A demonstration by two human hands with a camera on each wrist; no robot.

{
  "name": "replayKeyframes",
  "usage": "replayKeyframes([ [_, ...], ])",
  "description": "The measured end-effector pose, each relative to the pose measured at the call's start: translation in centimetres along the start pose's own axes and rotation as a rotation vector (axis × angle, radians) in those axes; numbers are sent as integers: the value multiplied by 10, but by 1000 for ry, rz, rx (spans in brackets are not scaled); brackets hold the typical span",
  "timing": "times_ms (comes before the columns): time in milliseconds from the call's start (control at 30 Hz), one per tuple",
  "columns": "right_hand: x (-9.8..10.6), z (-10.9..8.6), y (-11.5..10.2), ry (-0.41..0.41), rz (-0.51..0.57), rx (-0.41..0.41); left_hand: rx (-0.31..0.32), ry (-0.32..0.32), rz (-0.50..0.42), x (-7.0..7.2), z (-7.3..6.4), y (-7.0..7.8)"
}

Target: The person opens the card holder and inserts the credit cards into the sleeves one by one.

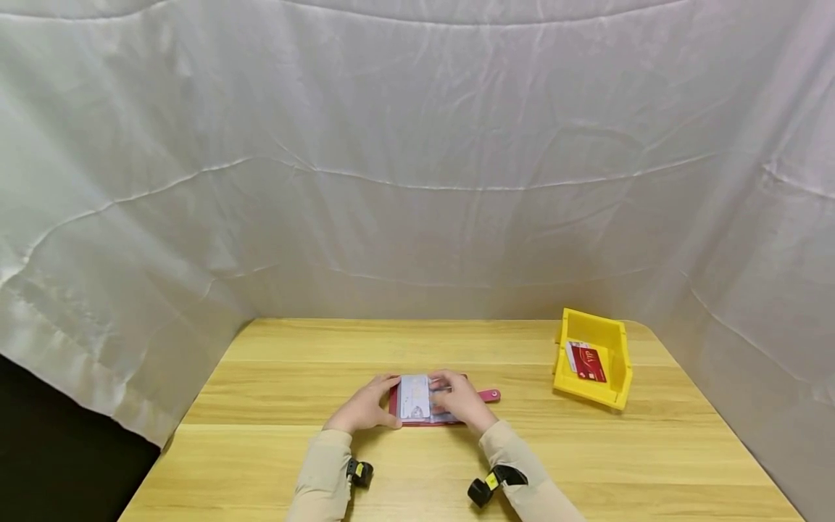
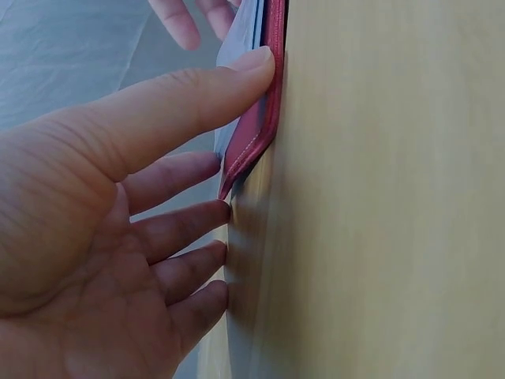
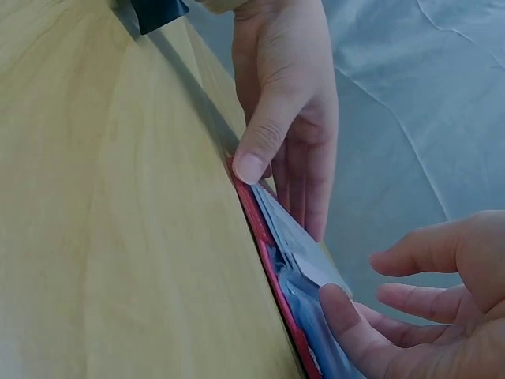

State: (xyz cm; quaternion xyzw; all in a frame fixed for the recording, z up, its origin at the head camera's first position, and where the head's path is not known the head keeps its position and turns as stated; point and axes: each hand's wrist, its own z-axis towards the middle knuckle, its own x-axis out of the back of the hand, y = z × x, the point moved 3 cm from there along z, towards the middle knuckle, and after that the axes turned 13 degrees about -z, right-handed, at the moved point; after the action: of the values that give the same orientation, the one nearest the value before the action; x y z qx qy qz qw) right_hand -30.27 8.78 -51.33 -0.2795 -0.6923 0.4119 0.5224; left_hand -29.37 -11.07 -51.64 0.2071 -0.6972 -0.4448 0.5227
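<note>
A red card holder [image 1: 394,403] lies opened out on the wooden table, with clear plastic sleeves [image 3: 312,308] inside. A pale card [image 1: 414,397] shows on its left part. My left hand [image 1: 365,406] holds the holder's left end, thumb on the near edge and fingertips along the left and far sides. Over the right part is my right hand [image 1: 459,400], fingers spread apart. Its thumb [image 3: 341,308] is right at the edge of the pale card and sleeves; the other fingers stand off from them.
A yellow bin [image 1: 616,341] stands at the table's back right, with a red card [image 1: 589,362] and a whitish card [image 1: 574,355] in it. The holder's pink snap strap [image 1: 489,396] sticks out to the right. Grey cloth [image 1: 417,239] hangs around the table.
</note>
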Motion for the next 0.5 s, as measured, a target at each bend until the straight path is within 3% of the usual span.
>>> replayKeyframes([
  [233, 13, 1, 5, 31, 52, -35, 7, 5, -12, 1, -2, 3],
  [500, 37, 0, 7, 55, 31, 11, 18, 13, -20, 1, -4, 5],
])
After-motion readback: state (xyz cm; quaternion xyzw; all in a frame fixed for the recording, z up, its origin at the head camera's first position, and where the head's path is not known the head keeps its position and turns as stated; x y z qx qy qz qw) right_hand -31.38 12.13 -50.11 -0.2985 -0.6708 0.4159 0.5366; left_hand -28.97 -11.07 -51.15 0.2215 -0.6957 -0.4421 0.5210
